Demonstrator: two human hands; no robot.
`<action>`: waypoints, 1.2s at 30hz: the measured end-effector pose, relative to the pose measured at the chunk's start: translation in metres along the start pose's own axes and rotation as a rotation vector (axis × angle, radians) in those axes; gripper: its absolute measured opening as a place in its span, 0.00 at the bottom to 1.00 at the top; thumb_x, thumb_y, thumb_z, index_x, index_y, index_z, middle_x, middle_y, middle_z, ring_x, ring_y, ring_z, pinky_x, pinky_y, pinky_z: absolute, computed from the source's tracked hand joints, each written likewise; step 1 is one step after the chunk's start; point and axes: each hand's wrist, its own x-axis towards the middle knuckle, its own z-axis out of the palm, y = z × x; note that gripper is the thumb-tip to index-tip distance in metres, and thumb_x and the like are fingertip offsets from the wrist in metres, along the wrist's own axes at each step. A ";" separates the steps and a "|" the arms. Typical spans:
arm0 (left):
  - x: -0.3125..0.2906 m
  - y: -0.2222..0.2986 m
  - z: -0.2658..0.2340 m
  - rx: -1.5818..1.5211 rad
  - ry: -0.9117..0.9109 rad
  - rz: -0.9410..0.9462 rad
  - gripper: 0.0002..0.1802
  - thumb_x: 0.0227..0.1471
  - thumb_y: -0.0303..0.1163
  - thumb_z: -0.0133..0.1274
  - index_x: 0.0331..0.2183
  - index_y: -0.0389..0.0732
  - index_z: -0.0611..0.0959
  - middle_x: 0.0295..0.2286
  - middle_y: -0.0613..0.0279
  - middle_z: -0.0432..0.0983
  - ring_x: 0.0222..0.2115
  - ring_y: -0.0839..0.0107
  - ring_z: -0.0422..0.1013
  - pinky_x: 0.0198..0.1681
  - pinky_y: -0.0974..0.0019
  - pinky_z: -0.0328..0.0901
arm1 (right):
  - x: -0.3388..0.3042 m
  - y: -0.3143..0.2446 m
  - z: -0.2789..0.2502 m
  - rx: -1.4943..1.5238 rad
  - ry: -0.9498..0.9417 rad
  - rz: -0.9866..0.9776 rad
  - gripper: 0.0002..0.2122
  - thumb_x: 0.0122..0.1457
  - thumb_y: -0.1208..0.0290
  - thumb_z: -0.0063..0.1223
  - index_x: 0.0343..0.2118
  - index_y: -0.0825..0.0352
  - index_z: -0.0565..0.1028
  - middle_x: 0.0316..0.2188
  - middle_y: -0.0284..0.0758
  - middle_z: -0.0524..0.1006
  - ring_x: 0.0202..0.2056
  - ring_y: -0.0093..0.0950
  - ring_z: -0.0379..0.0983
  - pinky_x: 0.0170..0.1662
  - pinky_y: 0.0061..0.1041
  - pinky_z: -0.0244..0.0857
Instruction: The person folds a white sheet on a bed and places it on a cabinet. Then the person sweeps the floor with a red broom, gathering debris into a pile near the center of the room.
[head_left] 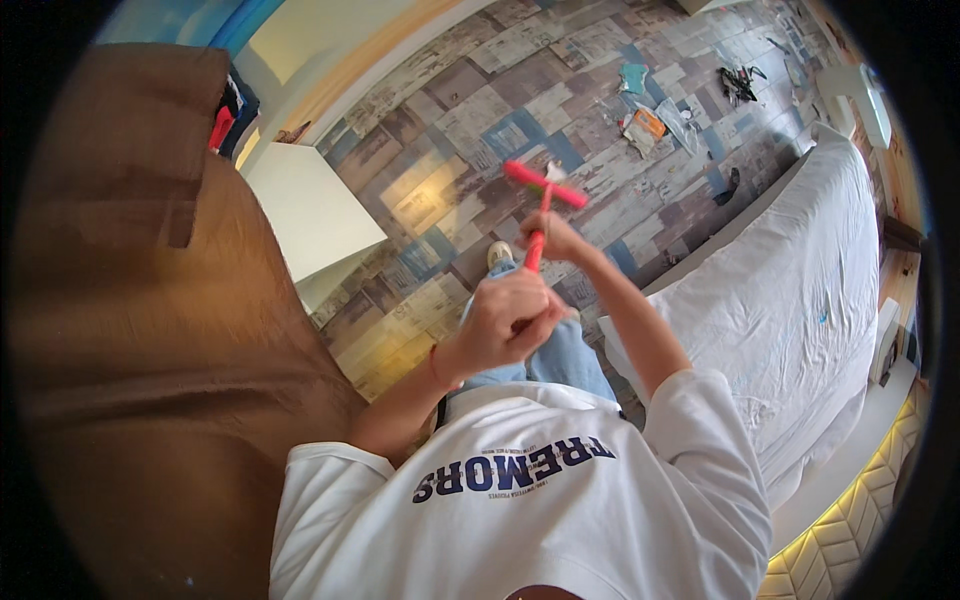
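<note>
At nine o'clock hangs a brown curtain [130, 300], with a white bench [305, 205] beside it. Near centre, the left hand [505, 320] has its grip closed on the lower stick of a pink T-shaped tool [540, 200]. The right hand [555, 238] pinches the stick higher up. The tool's head is raised clear of the patterned floor [480, 110]; the white bed [800, 290] lies at three o'clock. The tool looks gripped and ready, nothing more yet.

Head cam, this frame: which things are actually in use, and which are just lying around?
In use:
- pink T-shaped tool, a crossbar on a thin stem
- right hand, gripping the stem
- left hand, closed just below it; contact unclear

Lying about:
- litter and wrappers on the patterned floor
- dark tangle farther off
- white bed
- white box-like furniture
- brown curtain
</note>
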 end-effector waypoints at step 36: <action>0.435 -0.111 -0.014 0.061 -0.202 -0.052 0.18 0.52 0.27 0.54 0.14 0.36 0.72 0.14 0.61 0.72 0.15 0.72 0.66 0.20 0.70 0.58 | 0.210 0.109 -0.344 0.177 0.207 0.014 0.06 0.40 0.75 0.55 0.20 0.69 0.70 0.17 0.42 0.70 0.23 0.33 0.68 0.28 0.33 0.60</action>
